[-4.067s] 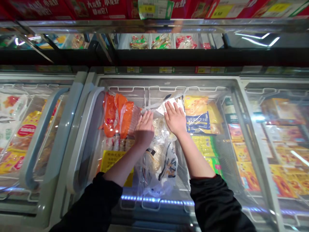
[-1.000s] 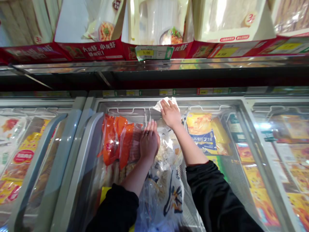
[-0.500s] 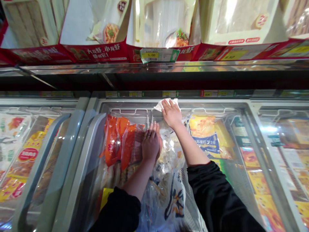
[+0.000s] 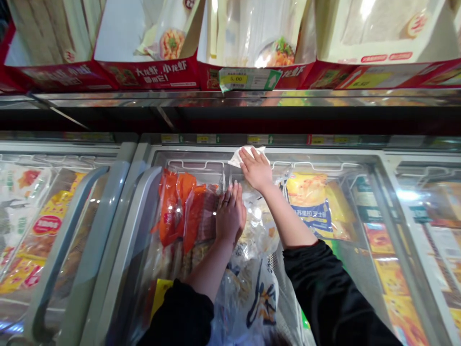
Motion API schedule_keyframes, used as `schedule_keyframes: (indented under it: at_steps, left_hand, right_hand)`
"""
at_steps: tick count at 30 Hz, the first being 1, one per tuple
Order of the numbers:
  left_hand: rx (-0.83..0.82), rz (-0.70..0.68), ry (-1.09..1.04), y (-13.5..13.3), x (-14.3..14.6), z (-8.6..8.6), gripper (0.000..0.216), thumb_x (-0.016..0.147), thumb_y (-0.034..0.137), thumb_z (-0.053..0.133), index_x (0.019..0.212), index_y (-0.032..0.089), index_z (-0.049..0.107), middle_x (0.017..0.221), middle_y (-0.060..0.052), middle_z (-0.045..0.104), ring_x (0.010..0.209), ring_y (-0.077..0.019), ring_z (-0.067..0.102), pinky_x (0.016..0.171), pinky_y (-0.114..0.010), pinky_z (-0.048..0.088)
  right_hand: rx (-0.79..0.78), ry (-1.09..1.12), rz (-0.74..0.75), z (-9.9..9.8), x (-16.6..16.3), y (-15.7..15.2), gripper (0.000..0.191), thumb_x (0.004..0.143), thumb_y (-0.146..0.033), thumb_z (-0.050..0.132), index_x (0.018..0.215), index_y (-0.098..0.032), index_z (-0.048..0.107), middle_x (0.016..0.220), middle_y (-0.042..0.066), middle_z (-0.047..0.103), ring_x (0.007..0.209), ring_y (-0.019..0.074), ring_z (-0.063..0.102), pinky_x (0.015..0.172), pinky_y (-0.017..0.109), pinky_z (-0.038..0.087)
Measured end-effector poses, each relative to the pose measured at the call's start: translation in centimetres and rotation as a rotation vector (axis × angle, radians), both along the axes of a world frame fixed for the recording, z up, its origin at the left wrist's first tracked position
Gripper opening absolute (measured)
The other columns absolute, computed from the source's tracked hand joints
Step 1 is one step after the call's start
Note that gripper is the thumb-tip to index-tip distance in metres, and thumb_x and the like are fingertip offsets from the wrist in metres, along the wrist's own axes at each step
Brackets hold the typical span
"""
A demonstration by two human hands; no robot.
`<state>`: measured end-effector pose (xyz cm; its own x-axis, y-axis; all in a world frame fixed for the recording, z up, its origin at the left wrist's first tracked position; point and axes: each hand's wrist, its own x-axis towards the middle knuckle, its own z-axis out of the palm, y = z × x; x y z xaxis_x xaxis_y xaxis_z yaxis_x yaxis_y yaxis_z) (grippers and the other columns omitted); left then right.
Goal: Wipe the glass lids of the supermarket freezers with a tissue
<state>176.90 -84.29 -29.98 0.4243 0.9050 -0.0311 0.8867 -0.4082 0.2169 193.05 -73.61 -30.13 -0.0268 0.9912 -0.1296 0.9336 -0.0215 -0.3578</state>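
Observation:
My right hand (image 4: 256,169) lies over a crumpled white cloth (image 4: 238,157) and presses it at the back edge of the freezer (image 4: 317,153). Its fingers point up and to the left. Lower and to the left, my left hand (image 4: 231,212) has its fingers stretched out side by side, with a ring on one, and no object shows in it. It is over the freezer between orange-red packs (image 4: 185,206) and clear bags of pale food (image 4: 257,235). Whether glass lies between this hand and the packs, I cannot tell.
A grey curved handle (image 4: 72,240) runs along the freezer unit at left. Yellow and blue food bags (image 4: 309,202) lie to the right. Above the freezer, a metal shelf edge (image 4: 194,98) carries red-fronted boxes (image 4: 162,77) of packaged goods.
The view has shifted slightly, so the scene sits a little further right. My right hand stays on the cloth at the back edge; my left hand keeps nearly the same place.

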Motion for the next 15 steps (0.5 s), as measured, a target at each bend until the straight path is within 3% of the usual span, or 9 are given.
schedule_keyframes:
  at_steps: [3,7,11,15]
  left_hand:
    - [-0.04,-0.007,0.01,0.2,-0.1,-0.2,0.064,0.103,0.005,0.033,0.164,0.011,0.049,0.172,-0.009,0.045,0.161,-0.0245,0.042,0.132,-0.042,0.044]
    - [-0.063,0.003,-0.004,0.5,0.0,0.1,0.066,0.103,0.004,0.032,0.166,0.015,0.048,0.172,-0.009,0.046,0.161,-0.0254,0.041,0.131,-0.044,0.045]
    - [-0.027,0.0,-0.03,0.2,0.2,0.8,0.061,0.106,0.009,0.037,0.166,0.016,0.047,0.172,-0.011,0.046,0.16,-0.028,0.044,0.131,-0.047,0.045]
    - [0.002,0.016,-0.044,-0.1,0.4,1.2,0.056,0.107,0.012,0.041,0.162,0.013,0.051,0.17,-0.014,0.05,0.159,-0.028,0.048,0.129,-0.045,0.047]
  right_hand:
    - [0.013,0.026,0.139,0.1,-1.2,0.0,0.059,0.111,-0.031,0.035,0.168,-0.021,0.047,0.175,0.0,0.042,0.167,0.0282,0.031,0.137,0.052,0.026]
    - [0.019,0.033,0.181,0.1,-0.8,0.2,0.059,0.112,-0.032,0.035,0.168,-0.02,0.046,0.175,0.002,0.043,0.166,0.026,0.034,0.137,0.05,0.027]
    - [0.007,-0.006,0.044,0.2,1.5,-0.4,0.061,0.112,-0.032,0.035,0.169,-0.014,0.043,0.176,0.006,0.04,0.166,0.0262,0.034,0.137,0.048,0.027]
    - [0.03,-0.057,-0.103,0.2,2.0,-4.2,0.061,0.112,-0.031,0.032,0.169,-0.015,0.043,0.176,0.006,0.04,0.165,0.0288,0.035,0.135,0.052,0.031]
